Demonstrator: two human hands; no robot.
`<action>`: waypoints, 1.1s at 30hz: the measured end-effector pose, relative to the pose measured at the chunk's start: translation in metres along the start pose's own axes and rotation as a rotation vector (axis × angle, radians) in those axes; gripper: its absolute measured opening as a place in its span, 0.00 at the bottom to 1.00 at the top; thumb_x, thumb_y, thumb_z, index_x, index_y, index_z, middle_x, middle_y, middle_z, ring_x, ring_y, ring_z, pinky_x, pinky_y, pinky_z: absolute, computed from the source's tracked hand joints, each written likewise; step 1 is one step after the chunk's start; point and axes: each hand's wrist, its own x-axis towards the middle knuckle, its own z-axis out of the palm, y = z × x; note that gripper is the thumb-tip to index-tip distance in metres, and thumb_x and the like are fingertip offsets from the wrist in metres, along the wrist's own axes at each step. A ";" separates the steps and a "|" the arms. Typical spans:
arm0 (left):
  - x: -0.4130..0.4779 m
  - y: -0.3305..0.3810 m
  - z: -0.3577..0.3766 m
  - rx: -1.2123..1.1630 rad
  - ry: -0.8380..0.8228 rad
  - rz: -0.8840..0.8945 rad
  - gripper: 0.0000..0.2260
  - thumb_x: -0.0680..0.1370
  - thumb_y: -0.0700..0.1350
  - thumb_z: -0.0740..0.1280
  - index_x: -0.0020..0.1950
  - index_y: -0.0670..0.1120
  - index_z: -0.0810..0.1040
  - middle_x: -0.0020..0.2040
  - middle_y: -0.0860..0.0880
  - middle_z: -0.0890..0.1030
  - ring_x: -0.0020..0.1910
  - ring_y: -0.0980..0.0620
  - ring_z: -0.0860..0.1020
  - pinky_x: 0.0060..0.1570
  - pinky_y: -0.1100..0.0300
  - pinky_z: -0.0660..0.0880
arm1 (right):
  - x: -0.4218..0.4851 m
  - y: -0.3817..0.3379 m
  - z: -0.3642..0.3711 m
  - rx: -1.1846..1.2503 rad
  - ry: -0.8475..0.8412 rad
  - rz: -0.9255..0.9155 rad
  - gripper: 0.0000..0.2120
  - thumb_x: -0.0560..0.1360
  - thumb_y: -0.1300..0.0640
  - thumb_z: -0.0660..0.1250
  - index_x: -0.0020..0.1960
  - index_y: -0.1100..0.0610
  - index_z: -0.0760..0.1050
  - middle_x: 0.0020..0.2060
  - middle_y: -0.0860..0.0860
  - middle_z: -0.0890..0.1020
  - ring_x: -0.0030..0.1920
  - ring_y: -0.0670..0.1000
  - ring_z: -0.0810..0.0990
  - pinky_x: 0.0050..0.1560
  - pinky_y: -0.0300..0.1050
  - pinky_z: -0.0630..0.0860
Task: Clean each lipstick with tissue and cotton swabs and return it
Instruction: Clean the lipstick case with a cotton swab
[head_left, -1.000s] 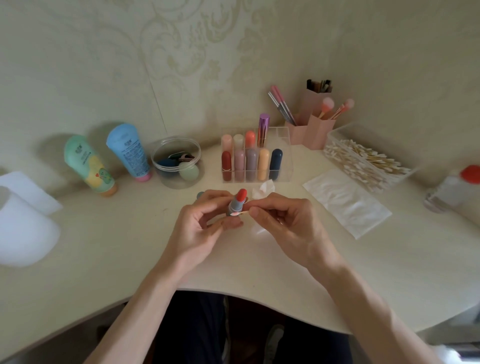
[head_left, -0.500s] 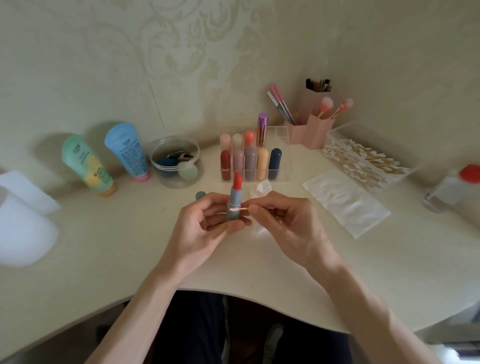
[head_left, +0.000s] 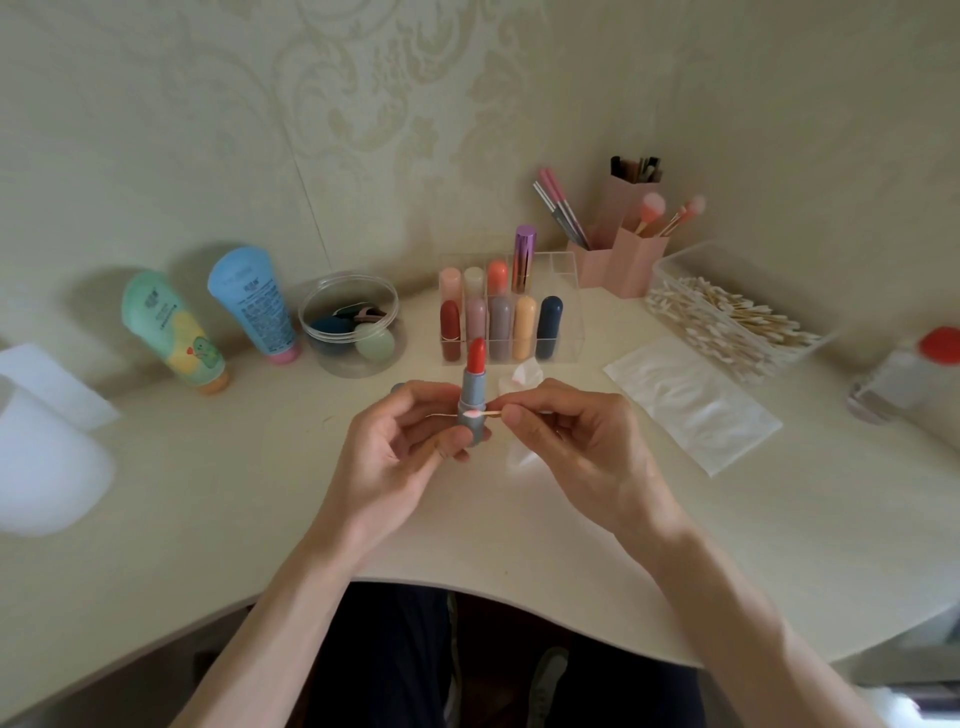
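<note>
My left hand (head_left: 400, 447) grips an open grey lipstick (head_left: 474, 395) upright above the desk, its red bullet extended at the top. My right hand (head_left: 576, 441) pinches a cotton swab (head_left: 480, 414) and holds its pink-stained tip against the grey tube's collar. Behind them, a clear organizer (head_left: 563, 306) holds several capped lipsticks in two rows. A crumpled tissue (head_left: 522, 376) lies on the desk just behind my right hand. A small grey cap (head_left: 397, 387) peeks out behind my left fingers.
A clear box of cotton swabs (head_left: 737, 317) stands at the right, with a flat tissue sheet (head_left: 691, 405) in front of it. Pink brush holders (head_left: 623, 254) sit at the back. Two tubes (head_left: 249, 306), a round clear tub (head_left: 353, 327) and a red-capped bottle (head_left: 904, 374) line the desk.
The lipstick has gone from tilted to upright in my left hand. The swab tip stays at the tube's collar, and both hands have hardly shifted.
</note>
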 end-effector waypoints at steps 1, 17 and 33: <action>0.000 0.000 0.000 0.003 -0.002 0.004 0.13 0.76 0.36 0.71 0.60 0.36 0.80 0.52 0.42 0.87 0.50 0.43 0.86 0.46 0.59 0.81 | 0.000 0.000 0.000 -0.001 0.000 -0.003 0.06 0.81 0.59 0.72 0.55 0.55 0.88 0.42 0.51 0.86 0.41 0.60 0.80 0.43 0.52 0.75; -0.002 0.003 0.002 -0.036 -0.090 -0.045 0.11 0.79 0.31 0.68 0.60 0.37 0.73 0.52 0.41 0.87 0.52 0.43 0.86 0.42 0.58 0.81 | -0.001 -0.004 -0.001 -0.012 -0.031 -0.009 0.07 0.80 0.63 0.72 0.54 0.58 0.87 0.43 0.47 0.87 0.41 0.45 0.83 0.44 0.38 0.76; -0.003 0.003 0.001 0.064 -0.114 -0.073 0.15 0.75 0.37 0.73 0.62 0.41 0.81 0.53 0.44 0.87 0.52 0.47 0.86 0.57 0.56 0.82 | -0.001 -0.001 -0.001 -0.062 -0.019 -0.027 0.07 0.80 0.62 0.73 0.54 0.54 0.88 0.39 0.51 0.84 0.39 0.56 0.76 0.41 0.43 0.72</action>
